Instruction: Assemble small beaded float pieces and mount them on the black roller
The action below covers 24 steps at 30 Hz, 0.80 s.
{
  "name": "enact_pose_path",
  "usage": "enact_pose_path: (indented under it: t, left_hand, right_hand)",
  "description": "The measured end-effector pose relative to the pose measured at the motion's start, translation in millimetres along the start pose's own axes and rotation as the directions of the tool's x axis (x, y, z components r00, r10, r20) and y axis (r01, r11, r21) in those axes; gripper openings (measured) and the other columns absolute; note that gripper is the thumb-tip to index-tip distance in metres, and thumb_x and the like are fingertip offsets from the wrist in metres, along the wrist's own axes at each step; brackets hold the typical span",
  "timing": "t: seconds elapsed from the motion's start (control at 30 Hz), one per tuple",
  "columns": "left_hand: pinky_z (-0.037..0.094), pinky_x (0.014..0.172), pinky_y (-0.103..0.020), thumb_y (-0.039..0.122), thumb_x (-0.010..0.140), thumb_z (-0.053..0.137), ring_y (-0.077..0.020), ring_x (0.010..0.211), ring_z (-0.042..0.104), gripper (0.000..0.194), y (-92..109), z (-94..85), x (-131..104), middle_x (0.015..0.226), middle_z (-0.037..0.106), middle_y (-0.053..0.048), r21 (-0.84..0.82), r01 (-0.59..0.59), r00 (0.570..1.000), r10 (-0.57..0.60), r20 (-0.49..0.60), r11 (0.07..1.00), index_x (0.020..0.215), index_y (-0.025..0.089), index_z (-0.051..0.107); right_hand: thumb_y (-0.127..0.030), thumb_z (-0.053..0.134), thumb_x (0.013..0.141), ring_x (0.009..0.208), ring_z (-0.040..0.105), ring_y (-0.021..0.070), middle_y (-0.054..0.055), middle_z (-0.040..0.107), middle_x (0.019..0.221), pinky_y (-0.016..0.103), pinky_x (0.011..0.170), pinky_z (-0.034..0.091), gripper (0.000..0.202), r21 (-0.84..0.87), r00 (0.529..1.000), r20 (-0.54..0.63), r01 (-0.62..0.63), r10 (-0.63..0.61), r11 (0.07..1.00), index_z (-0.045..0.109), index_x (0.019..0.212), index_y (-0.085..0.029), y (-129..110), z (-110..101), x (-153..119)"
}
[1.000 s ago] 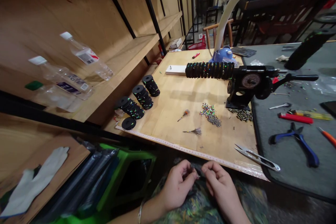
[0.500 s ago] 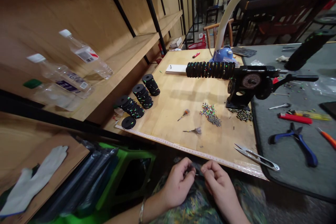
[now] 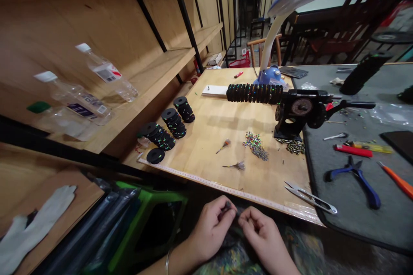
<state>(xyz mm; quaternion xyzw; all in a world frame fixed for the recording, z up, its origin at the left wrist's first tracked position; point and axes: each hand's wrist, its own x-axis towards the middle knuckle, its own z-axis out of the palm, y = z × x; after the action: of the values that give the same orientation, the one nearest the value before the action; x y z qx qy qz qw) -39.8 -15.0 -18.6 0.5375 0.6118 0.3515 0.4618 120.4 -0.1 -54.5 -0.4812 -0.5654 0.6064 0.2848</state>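
Observation:
Over my lap, just below the table's front edge, my left hand is closed, thumb pressed to fingers around something small and dark that I cannot make out. My right hand is close beside it, fingertips pinched, and what they hold is too small to name. On the table ahead lie two small brush-like bundles, one with an orange tip and one grey. Behind them are a pile of colourful beads and grey small parts. Thread snips rest to the right, near the edge.
A black hand-cranked winder carries a row of dark wound discs. Black spools stand at the left. Blue-handled pliers and a red lighter lie on the grey mat. Plastic bottles occupy the shelf.
The view has shifted slightly, so the table things sit lower and further left. My hands remain together over my lap, with the fingertips a little closer.

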Motion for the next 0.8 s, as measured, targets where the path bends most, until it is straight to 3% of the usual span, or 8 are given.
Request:
enact_pose_path:
  t: [0.1,0.27,0.37,0.43,0.6,0.73,0.8]
  left_hand:
    - [0.040,0.067,-0.025,0.029,0.091,0.048,-0.0171,0.070,0.053,0.022,7.5,-3.7,0.1,0.072,0.059,-0.003,-0.007,-0.067,0.997,0.066,-0.043,0.998,0.078,0.018,0.061]
    - [0.039,0.066,-0.024,0.037,0.093,0.044,-0.0162,0.068,0.050,0.027,6.5,-3.0,3.2,0.071,0.055,-0.001,-0.105,-0.075,0.985,0.057,-0.165,0.992,0.078,0.019,0.057]
    - [0.038,0.067,-0.024,0.040,0.092,0.048,-0.0153,0.069,0.048,0.027,0.5,-10.4,9.7,0.073,0.055,0.000,-0.215,-0.065,0.966,0.007,-0.260,0.975,0.079,0.019,0.059]
    - [0.037,0.065,-0.023,0.039,0.089,0.052,-0.0142,0.068,0.046,0.024,-2.7,-17.6,14.3,0.073,0.053,0.000,-0.305,-0.038,0.960,-0.050,-0.276,0.951,0.081,0.018,0.060]
    - [0.027,0.051,-0.021,0.033,0.083,0.056,-0.0114,0.059,0.040,0.021,-1.5,-23.6,18.6,0.067,0.050,0.000,-0.429,0.024,0.988,-0.086,-0.126,0.903,0.079,0.015,0.066]
    - [0.025,0.049,-0.022,0.038,0.082,0.056,-0.0103,0.053,0.037,0.028,7.5,-15.5,19.8,0.060,0.049,0.002,-0.400,0.101,0.995,-0.102,0.020,0.911,0.082,0.013,0.068]
    - [0.026,0.050,-0.022,0.041,0.082,0.056,-0.0101,0.052,0.036,0.030,13.7,-11.1,21.2,0.061,0.049,0.002,-0.381,0.102,0.995,-0.093,0.041,0.919,0.086,0.014,0.069]
  right_hand:
    - [-0.025,0.054,0.078,0.049,0.030,0.0102,-0.010,0.031,0.051,0.022,0.049,0.026,0.014,-0.046,0.999,0.008,0.053,-0.053,0.998,0.052,0.065,-0.020,-5.8,1.6,-2.1]
    - [-0.021,0.053,0.076,0.050,0.033,0.0104,-0.009,0.034,0.052,0.023,0.049,0.026,0.012,-0.028,0.992,-0.029,0.122,-0.123,0.992,0.048,0.064,-0.021,-11.7,-1.0,-4.0]
    - [-0.025,0.056,0.076,0.054,0.038,0.0116,-0.006,0.041,0.057,0.023,0.052,0.029,0.014,0.031,0.988,-0.100,0.118,-0.114,0.993,0.050,0.065,-0.020,-8.6,-5.2,-2.6]
    - [-0.034,0.059,0.078,0.053,0.037,0.0113,-0.006,0.041,0.058,0.023,0.051,0.030,0.020,0.166,0.988,-0.148,0.072,-0.048,0.983,0.052,0.067,-0.020,-5.7,-7.4,-0.7]
    - [-0.050,0.063,0.079,0.043,0.025,0.0074,-0.010,0.036,0.048,0.019,0.042,0.020,0.032,0.537,0.989,-0.075,-0.066,0.126,0.841,0.051,0.072,-0.021,-2.8,-10.6,2.2]
    - [-0.047,0.070,0.077,0.043,0.030,0.0064,-0.009,0.045,0.050,0.017,0.041,0.024,0.032,0.622,0.987,-0.063,-0.075,0.145,0.780,0.054,0.073,-0.020,-7.1,-14.3,-0.1]
    - [-0.045,0.071,0.076,0.043,0.033,0.0064,-0.008,0.048,0.051,0.017,0.041,0.026,0.031,0.642,0.987,-0.058,-0.080,0.152,0.762,0.055,0.074,-0.019,-9.5,-16.4,-1.1]
